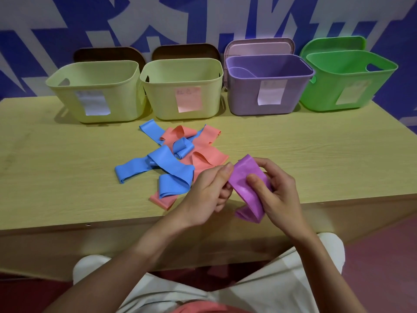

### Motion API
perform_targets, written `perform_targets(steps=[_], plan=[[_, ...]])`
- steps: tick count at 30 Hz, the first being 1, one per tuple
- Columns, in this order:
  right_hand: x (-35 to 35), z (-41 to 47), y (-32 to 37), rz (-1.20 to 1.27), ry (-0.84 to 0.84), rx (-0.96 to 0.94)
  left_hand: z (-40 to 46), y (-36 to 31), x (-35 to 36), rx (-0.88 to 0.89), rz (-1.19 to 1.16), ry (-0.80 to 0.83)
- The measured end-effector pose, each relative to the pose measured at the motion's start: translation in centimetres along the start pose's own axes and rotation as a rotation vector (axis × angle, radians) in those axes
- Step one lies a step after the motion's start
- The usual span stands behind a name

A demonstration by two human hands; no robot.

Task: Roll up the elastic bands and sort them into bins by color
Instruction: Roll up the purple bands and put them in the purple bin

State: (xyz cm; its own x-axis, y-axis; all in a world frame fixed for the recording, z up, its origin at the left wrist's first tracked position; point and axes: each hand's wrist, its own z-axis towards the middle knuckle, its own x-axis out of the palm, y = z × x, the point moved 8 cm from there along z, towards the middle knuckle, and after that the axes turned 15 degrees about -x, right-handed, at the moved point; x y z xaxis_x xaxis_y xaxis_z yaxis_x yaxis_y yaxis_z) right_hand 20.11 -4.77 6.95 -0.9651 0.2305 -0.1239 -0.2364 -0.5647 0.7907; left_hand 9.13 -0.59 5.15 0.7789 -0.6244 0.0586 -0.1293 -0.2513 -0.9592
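Observation:
A purple elastic band (pixel 244 188) hangs folded between both hands above the table's front edge. My left hand (pixel 209 188) pinches its upper left edge with thumb and fingers. My right hand (pixel 275 190) grips its right side, thumb pressed on the front. A loose pile of blue bands (pixel 167 168) and pink bands (pixel 203 143) lies flat on the table just behind my left hand. Four bins stand in a row at the back: two pale yellow bins (pixel 97 71) (pixel 182 68), a purple bin (pixel 270 64) and a green bin (pixel 352 62).
Each bin carries a paper label on its front. Lids lean against the wall behind the bins. The wooden table (pixel 316 159) has bare room to the left and right of the pile. My knees in light trousers show below the table edge.

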Motion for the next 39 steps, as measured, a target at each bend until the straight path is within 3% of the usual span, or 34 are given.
perform_targets(steps=[9, 12, 18, 27, 34, 39], plan=[[-0.2, 0.4, 0.4, 0.063, -0.013, 0.01, -0.1, 0.2, 1.3, -0.1, -0.372, 0.267], [-0.2, 0.9, 0.6, 0.102, -0.021, -0.011, -0.1, 0.4, 1.6, -0.165, -0.392, 0.304], [-0.6, 0.9, 0.2, 0.071, -0.081, 0.012, 0.4, -0.2, 0.3, -0.086, -0.064, 0.072], [-0.4, 1.1, -0.5, -0.014, -0.054, 0.006, -0.4, -0.3, -0.3, 0.159, 0.291, -0.141], [-0.2, 1.1, -1.1, 0.044, -0.061, 0.037, -0.3, 0.2, 0.5, 0.014, -0.193, 0.033], [-0.2, 1.5, -0.5, 0.003, -0.05, 0.002, -0.1, 0.8, 1.1, -0.134, -0.373, 0.188]])
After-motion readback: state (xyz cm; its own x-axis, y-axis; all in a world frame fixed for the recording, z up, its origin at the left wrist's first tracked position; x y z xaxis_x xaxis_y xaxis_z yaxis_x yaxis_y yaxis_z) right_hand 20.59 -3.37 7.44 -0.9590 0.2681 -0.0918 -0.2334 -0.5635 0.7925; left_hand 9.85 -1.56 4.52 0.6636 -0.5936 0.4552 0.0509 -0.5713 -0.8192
